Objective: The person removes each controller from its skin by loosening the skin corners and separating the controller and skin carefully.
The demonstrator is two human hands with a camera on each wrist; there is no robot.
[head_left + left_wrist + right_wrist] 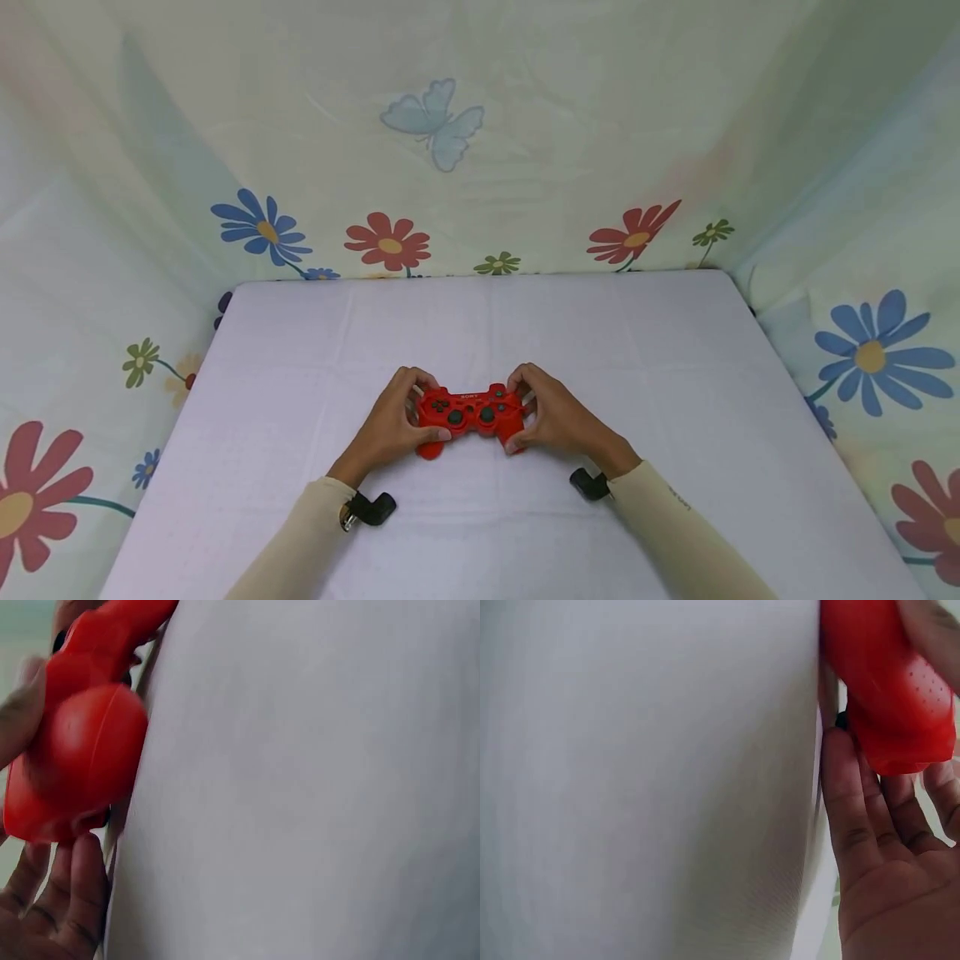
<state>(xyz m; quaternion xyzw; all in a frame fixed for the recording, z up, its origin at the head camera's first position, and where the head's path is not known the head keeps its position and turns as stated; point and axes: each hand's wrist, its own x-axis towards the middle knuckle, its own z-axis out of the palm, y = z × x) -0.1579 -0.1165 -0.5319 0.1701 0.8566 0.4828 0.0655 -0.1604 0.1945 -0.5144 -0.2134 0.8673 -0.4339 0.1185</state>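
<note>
A red game controller (471, 410) with dark thumbsticks and buttons is held between both hands over the middle of the table. My left hand (395, 422) grips its left side, thumb on the near face and fingers curled at the far edge. On the other side my right hand (558, 414) grips the right end, its thumb over the right handle. In the left wrist view, the rounded red handle of the controller (90, 742) sits between thumb and fingers. The right wrist view has the controller's other handle (900, 690), with fingertips right at its edge.
A white cloth covers the table (645, 350). Behind it and at both sides hangs a pale curtain (525, 150) printed with flowers and a butterfly. Small black cameras (372, 508) are strapped at the wrists, below the cream sleeves (678, 525).
</note>
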